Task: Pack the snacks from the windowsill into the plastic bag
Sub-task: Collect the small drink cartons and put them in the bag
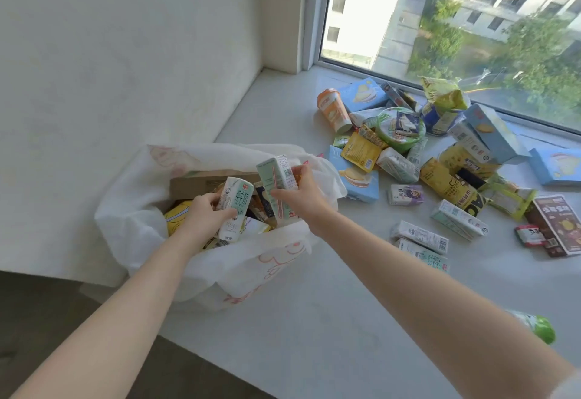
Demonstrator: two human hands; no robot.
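Note:
A white plastic bag (151,232) with pink print stands open at the windowsill's left edge, holding a brown box and several snack packs. My left hand (204,213) grips a white and mint milk carton (234,206) upright inside the bag's mouth. Just to its right, my right hand (301,191) holds a second mint milk carton (276,178) over the bag opening. A heap of snacks (408,147) lies on the windowsill (314,320) to the right: blue biscuit boxes, yellow packs, an orange cup, a green bowl. Three more milk cartons (421,236) lie nearer me.
A white wall rises left of the bag, and the sill's front-left edge drops to a dark floor. The window pane runs behind the snack heap. A green-capped bottle (540,326) lies at the right near my forearm. A brown and red snack box (556,225) rests far right.

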